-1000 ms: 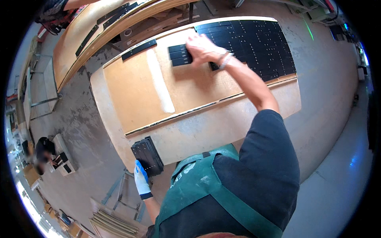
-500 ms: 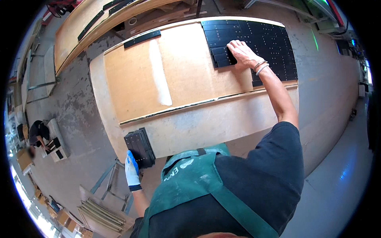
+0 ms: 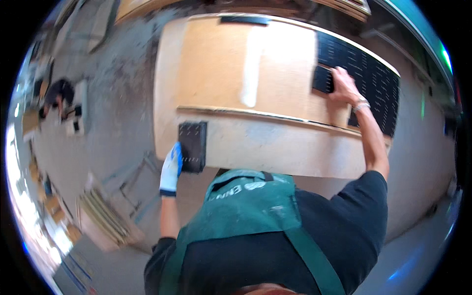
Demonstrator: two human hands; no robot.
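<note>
My right hand (image 3: pixel 345 84), bare with a bracelet at the wrist, is closed around the right end of a small block of black strips (image 3: pixel 322 79). These lie over the wooden board (image 3: pixel 216 69), beside rows of black perforated strips (image 3: pixel 376 78) covering its right end. A thin light gap shows between the held block and the rows beyond it. My left hand (image 3: pixel 171 164), in a white and blue glove, grips the left side of a stack of black plates with small holes (image 3: pixel 192 145) at the table's near left edge. Its fingertips under the stack are hidden.
The board rests on a pale table (image 3: pixel 275 147) and carries a white stripe (image 3: pixel 252 69). A black bar (image 3: pixel 244 20) lies at its far edge. A person (image 3: pixel 60 93) works low at the far left. Long slats (image 3: pixel 104 216) lie on the floor at lower left.
My view has turned, so the table sits further right and is blurred. The strips under my right hand now stand slightly apart from the rows beyond. My left hand keeps its stack.
</note>
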